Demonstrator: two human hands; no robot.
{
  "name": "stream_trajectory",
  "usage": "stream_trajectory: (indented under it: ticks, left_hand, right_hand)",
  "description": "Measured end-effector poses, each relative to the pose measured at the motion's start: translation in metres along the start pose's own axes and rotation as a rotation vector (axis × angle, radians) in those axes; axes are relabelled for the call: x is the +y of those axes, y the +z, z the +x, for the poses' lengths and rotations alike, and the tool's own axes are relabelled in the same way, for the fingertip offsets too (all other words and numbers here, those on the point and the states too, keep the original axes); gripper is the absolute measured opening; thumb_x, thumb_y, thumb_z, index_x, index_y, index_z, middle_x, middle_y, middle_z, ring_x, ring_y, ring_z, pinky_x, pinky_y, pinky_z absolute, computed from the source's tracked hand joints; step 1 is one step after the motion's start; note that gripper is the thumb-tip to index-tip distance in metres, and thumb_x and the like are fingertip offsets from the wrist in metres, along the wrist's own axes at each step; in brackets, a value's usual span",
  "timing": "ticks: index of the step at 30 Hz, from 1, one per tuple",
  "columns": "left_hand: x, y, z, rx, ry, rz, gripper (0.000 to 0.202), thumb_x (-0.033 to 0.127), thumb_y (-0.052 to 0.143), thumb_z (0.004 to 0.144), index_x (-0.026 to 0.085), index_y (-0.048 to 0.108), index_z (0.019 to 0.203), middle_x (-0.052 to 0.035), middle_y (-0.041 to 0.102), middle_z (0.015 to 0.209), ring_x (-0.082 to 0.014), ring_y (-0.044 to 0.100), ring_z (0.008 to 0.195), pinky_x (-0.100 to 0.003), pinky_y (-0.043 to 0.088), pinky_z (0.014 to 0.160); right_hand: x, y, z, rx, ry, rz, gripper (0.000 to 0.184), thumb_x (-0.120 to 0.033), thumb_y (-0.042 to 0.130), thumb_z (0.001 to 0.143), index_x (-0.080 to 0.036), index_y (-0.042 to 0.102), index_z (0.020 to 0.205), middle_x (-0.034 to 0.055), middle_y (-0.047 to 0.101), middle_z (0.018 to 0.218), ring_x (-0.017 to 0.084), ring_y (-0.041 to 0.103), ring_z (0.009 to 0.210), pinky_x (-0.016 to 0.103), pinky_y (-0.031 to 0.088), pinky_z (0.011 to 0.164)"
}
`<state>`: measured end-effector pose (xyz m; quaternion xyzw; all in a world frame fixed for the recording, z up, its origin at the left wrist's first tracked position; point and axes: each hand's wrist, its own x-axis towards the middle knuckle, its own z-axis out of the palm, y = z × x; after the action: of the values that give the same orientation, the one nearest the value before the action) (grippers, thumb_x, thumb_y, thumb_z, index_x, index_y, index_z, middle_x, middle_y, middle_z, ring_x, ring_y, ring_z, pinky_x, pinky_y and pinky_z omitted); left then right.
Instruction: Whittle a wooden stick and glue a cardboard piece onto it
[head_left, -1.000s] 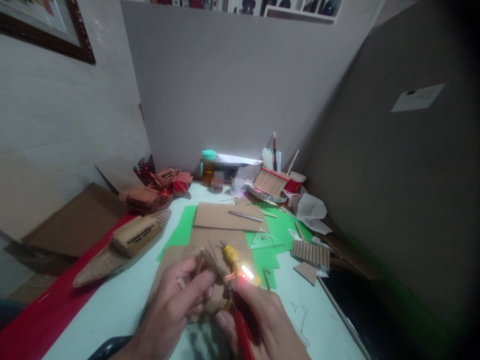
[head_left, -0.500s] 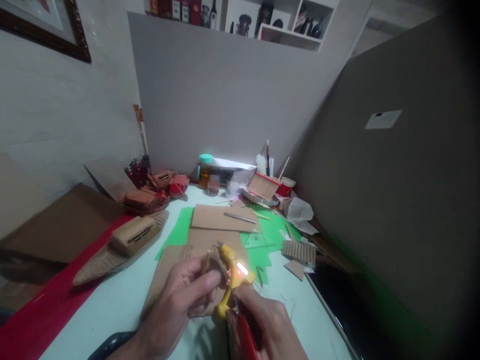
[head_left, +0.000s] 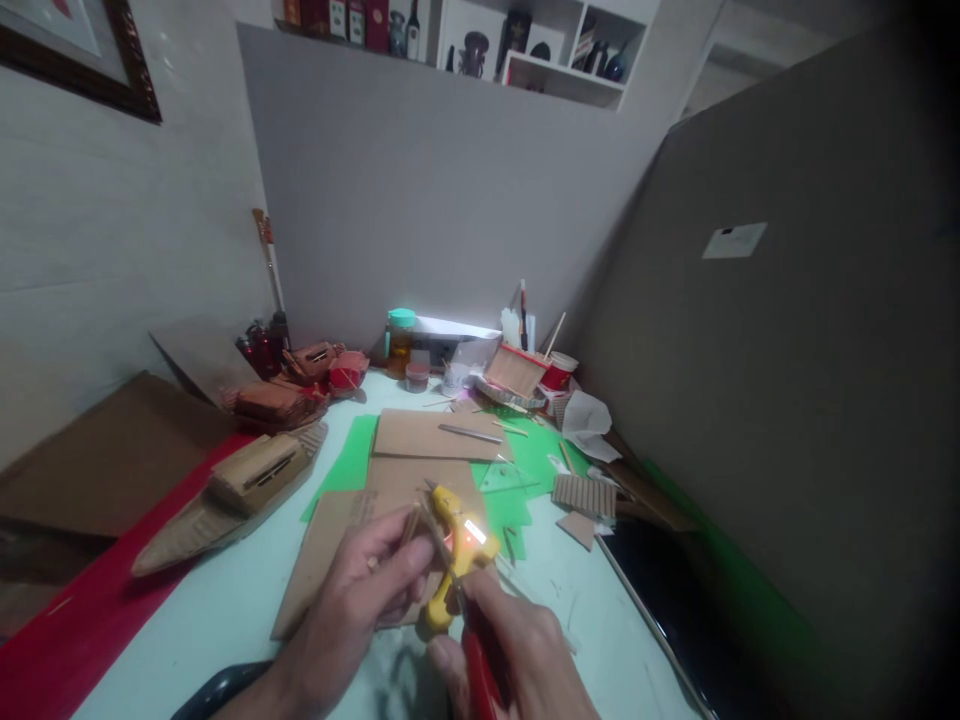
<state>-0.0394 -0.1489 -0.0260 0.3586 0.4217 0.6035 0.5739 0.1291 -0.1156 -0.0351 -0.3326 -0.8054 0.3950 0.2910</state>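
Observation:
My right hand [head_left: 525,630] grips scissors with red handles [head_left: 482,672]. Their metal blades point up and away, toward the fingertips of my left hand [head_left: 375,590]. Between its thumb and fingers, that hand pinches a thin light-brown strip [head_left: 412,524], small and partly covered by the fingers. The blade tips are close to the strip; whether they touch it I cannot tell. Just beyond both hands, a yellow glue gun [head_left: 448,505] lies over the brown cardboard [head_left: 322,545], its lower part partly hidden by the scissors and right hand.
A cardboard boat [head_left: 247,480] rests at the left, with reddish models [head_left: 274,402] behind it. A metal ruler-like strip [head_left: 470,433] lies on the far cardboard. Corrugated scraps [head_left: 583,496] and a dark, flat panel [head_left: 660,600] are at the right. A green-lidded jar [head_left: 401,340] stands at the back.
The whole view has shifted slightly, so things appear a little farther left. My right thumb has moved away from the fingers on the scissors' handles. The left hand keeps its pinch.

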Motion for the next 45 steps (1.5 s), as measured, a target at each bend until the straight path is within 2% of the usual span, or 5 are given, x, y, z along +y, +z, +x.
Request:
stream_trajectory:
  ticks: [17, 28, 36, 40, 45]
  left_hand:
    - [0.003, 0.005, -0.002, -0.104, -0.025, 0.032, 0.041, 0.055, 0.075, 0.08, 0.016, 0.063, 0.08, 0.0064, 0.037, 0.06, -0.0087, 0.023, 0.053, -0.024, 0.014, 0.048]
    - [0.016, -0.003, -0.003, -0.15, 0.002, 0.245, 0.039, 0.052, 0.072, 0.085, 0.016, 0.062, 0.075, 0.0037, 0.042, 0.065, -0.0118, 0.033, 0.06, -0.024, 0.026, 0.054]
    - [0.024, 0.006, -0.002, -0.179, 0.043, 0.467, 0.028, 0.038, 0.063, 0.09, 0.019, 0.063, 0.07, 0.0012, 0.052, 0.069, -0.0158, 0.045, 0.066, -0.025, 0.034, 0.06]
    - [0.022, 0.01, -0.001, -0.233, -0.014, 0.441, 0.018, 0.031, 0.065, 0.086, 0.018, 0.07, 0.075, -0.0001, 0.059, 0.072, -0.0166, 0.049, 0.07, -0.025, 0.036, 0.062]
    - [0.024, 0.014, -0.008, -0.321, -0.099, 0.408, 0.014, 0.027, 0.068, 0.077, 0.017, 0.068, 0.067, 0.0015, 0.053, 0.062, -0.0145, 0.043, 0.062, -0.026, 0.031, 0.057]
  right_hand:
    - [-0.002, -0.01, -0.008, -0.043, -0.005, 0.059, 0.009, -0.026, 0.053, 0.087, -0.021, 0.05, 0.08, -0.005, 0.041, 0.064, 0.011, 0.034, 0.055, 0.025, 0.025, 0.053]
    - [-0.009, -0.021, -0.012, -0.132, 0.039, 0.029, 0.017, -0.027, 0.05, 0.085, -0.023, 0.037, 0.074, -0.0064, 0.036, 0.062, 0.01, 0.031, 0.055, 0.025, 0.021, 0.051]
    - [-0.01, -0.015, -0.017, -0.074, 0.062, -0.025, 0.02, -0.04, 0.057, 0.089, -0.023, 0.05, 0.084, -0.0054, 0.043, 0.064, 0.012, 0.037, 0.055, 0.024, 0.026, 0.053]
    - [-0.004, -0.011, -0.025, -0.026, 0.043, -0.045, 0.013, -0.034, 0.055, 0.09, -0.023, 0.05, 0.085, -0.0058, 0.044, 0.065, 0.011, 0.041, 0.054, 0.023, 0.028, 0.052]
    - [0.014, 0.0, -0.053, 0.07, 0.024, -0.184, 0.011, -0.03, 0.048, 0.091, -0.025, 0.048, 0.081, -0.006, 0.05, 0.061, 0.011, 0.043, 0.05, 0.023, 0.032, 0.05]
